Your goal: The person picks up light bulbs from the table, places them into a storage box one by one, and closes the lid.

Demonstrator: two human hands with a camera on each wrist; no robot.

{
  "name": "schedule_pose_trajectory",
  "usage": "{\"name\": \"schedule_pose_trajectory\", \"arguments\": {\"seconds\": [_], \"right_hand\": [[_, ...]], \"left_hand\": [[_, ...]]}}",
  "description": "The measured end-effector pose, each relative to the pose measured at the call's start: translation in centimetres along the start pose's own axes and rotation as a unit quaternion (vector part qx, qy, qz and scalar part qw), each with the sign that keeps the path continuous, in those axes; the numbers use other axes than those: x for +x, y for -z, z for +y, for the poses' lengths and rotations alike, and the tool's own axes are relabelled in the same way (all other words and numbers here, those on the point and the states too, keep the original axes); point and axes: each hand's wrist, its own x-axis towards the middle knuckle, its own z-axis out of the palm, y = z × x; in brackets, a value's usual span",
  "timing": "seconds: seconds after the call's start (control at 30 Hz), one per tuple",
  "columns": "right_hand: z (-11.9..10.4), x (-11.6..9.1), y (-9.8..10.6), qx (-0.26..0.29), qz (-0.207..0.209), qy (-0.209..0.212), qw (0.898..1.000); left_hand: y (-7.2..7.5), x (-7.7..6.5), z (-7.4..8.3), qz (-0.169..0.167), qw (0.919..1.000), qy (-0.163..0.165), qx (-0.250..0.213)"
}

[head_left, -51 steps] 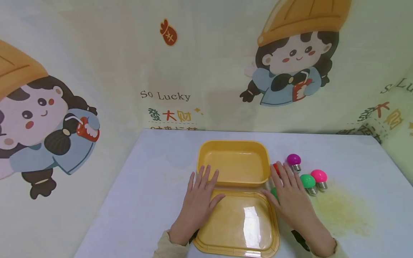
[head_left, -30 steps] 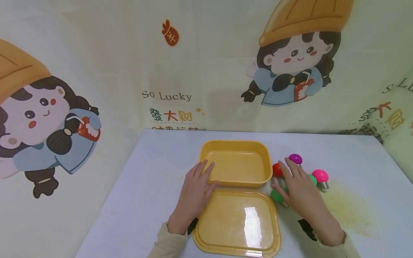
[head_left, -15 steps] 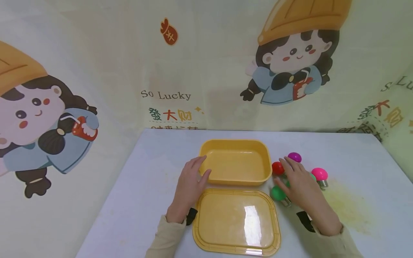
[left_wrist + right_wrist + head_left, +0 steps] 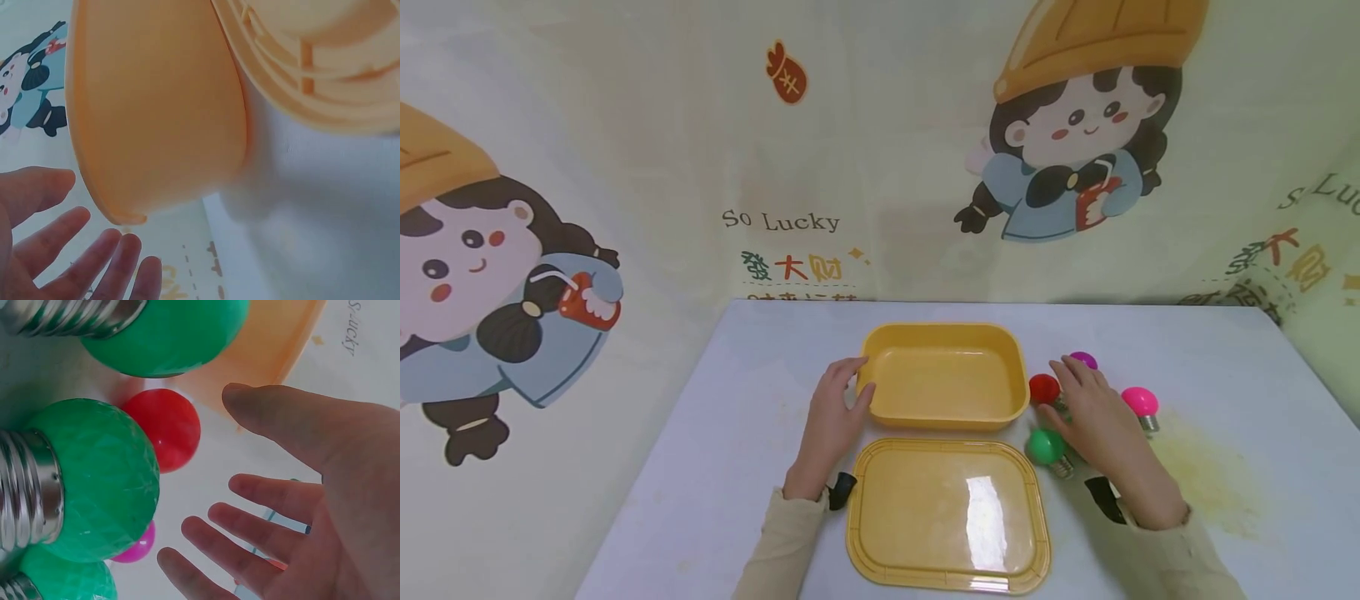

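As the left hand [image 4: 832, 417] poises, fingers slightly parted and pinching nothing, at the left end of a yellow plastic box [image 4: 943, 422], the right hand [image 4: 1097, 421], its fingers also apart and holding nothing, hovers over screw-base bulbs on the white table [image 4: 737, 433]. A red bulb [image 4: 1043, 389] lies just beside the box's right end, a green bulb [image 4: 1045, 447] near the flat yellow lid [image 4: 917, 517], a pink bulb [image 4: 1140, 402] farther right. From here, a careless brush of the right fingers could send a rounded bulb rolling, and a left-hand bump could skew the box.
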Motion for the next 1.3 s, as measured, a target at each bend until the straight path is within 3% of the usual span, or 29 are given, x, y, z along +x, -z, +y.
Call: {"name": "schedule_pose_trajectory", "arguments": {"seconds": [0.13, 0.4, 0.73, 0.87, 1.1, 1.3], "right_hand": [[0.2, 0.3, -0.2, -0.002, -0.008, -0.007, 1.000], [0.5, 0.6, -0.7, 0.006, -0.003, 0.007, 1.000], [0.3, 1.2, -0.7, 0.018, -0.025, -0.004, 1.000], [0.3, 1.3, -0.7, 0.026, -0.037, -0.011, 0.999], [0.7, 1.6, -1.0, 0.043, -0.047, -0.009, 0.998], [0.7, 1.9, -1.1, 0.049, -0.057, -0.018, 0.997]], "left_hand": [[0.0, 0.4, -0.7, 0.010, 0.9998, 0.005, -0.016], [0.3, 0.8, -1.7, 0.002, 0.9974, 0.050, -0.051], [0.3, 1.0, -2.6, -0.008, 0.9886, 0.098, -0.114], [0.2, 1.2, -2.8, -0.013, 0.9813, 0.120, -0.150], [0.3, 1.3, -3.0, -0.027, 0.9586, 0.175, -0.223], [0.1, 1.3, -3.1, -0.033, 0.9474, 0.187, -0.258]]}}
